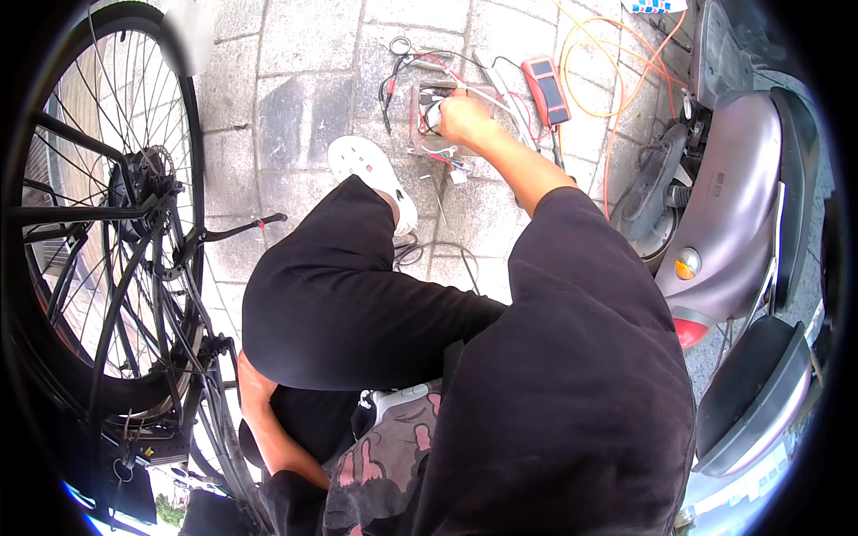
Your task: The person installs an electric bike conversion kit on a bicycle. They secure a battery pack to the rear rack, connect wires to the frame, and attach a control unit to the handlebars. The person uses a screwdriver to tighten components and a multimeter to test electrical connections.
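Observation:
On the paving ahead, my right hand reaches into a shallow open box. Its fingers are curled, and what they grip is hidden under the hand. Small dark and pale parts lie in the box beside the fingers, and thin coloured wires with a white connector lie at its near edge. My left hand hangs low by my bent knee, close to the bicycle frame. Its fingers are hidden from view.
A red and black handheld meter lies right of the box. Red and black test leads lie to its left. An orange cable loops at the far right. A bicycle wheel stands left, a grey scooter right. A black cable lies near my white clog.

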Demonstrator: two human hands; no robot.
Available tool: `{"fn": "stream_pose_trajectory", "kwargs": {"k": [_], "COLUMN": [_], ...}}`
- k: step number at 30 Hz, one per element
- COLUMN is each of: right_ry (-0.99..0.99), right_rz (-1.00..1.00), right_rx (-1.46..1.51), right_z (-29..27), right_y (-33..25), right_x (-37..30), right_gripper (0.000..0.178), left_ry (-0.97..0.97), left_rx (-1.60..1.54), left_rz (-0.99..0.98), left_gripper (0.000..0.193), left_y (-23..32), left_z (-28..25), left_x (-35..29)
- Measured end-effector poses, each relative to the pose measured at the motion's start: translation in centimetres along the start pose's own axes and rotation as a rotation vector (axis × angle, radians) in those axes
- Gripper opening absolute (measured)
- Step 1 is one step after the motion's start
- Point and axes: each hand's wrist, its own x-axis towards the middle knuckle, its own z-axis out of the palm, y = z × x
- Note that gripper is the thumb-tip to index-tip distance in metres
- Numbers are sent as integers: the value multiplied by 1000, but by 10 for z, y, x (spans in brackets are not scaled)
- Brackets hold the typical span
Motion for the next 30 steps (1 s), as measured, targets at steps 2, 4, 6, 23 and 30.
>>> {"fn": "stream_pose_trajectory", "kwargs": {"k": [2, 4, 6, 23, 30], "right_ry": [-19, 103, 231, 271, 179], "right_rz": [-60, -144, -225, -332, -606], "right_rx": [-25, -74, -93, -306, -230], "right_z": [-17, -19, -11, -7, -58], "right_y": [-1, 1, 11, -18, -28], "right_x": [-23, -34, -35, -49, -33], "right_gripper": [30, 28, 24, 25, 36], "left_ry": [13, 6, -22, 504, 1494], "left_rx": [12, 23, 29, -361, -611], "left_rz": [4, 18, 39, 174, 70], "left_gripper": [30, 29, 29, 38, 30], "left_y": [-1, -1, 1, 35, -45], "left_z": [5, 7, 5, -19, 92], "left_x": [0, 1, 0, -143, -318]}}
